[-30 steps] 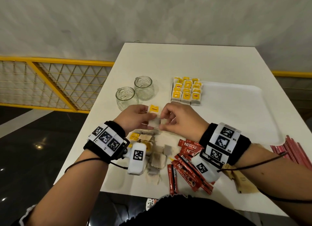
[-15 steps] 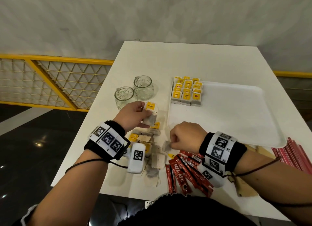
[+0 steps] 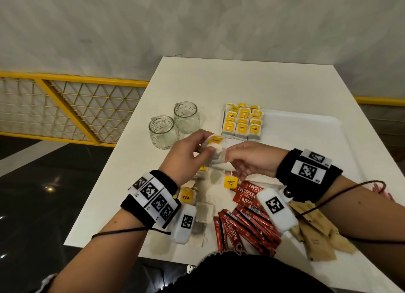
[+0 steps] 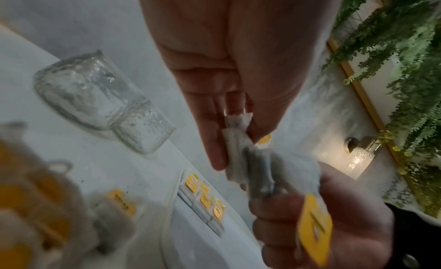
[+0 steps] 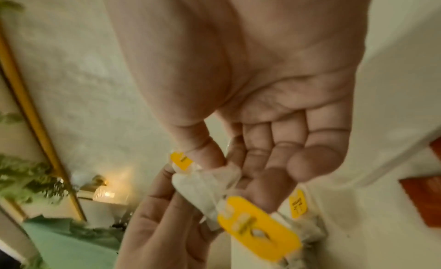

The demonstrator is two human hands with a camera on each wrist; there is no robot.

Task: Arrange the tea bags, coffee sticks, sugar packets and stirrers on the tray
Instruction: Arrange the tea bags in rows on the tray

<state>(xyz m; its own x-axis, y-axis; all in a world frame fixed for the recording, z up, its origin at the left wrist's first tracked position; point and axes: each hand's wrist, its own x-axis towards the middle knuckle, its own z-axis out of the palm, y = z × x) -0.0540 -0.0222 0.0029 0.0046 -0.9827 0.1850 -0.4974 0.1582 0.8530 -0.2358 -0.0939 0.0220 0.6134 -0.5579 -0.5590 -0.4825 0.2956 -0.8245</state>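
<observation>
Left hand (image 3: 186,154): raised above the tabletop (image 3: 252,82), just left of the tray (image 3: 317,139); grip pinched on a tea bag (image 3: 213,149) with yellow tag on top.
Right hand (image 3: 247,161): beside the left, touching it; grip pinched on a second bag (image 3: 221,165), tag (image 3: 230,181) dangling on its string.
Placed bags (image 3: 242,123): neat block in the tray's far-left corner.
Loose bags (image 3: 197,196): heap left of the tray's near edge.
Coffee sticks (image 3: 245,224): near the tray's front.
Sugar packets (image 3: 315,233): right of the sticks.
Stirrers (image 3: 382,192): hardly visible, beside the right forearm.
Jars (image 3: 173,128): two, left of the tray.
</observation>
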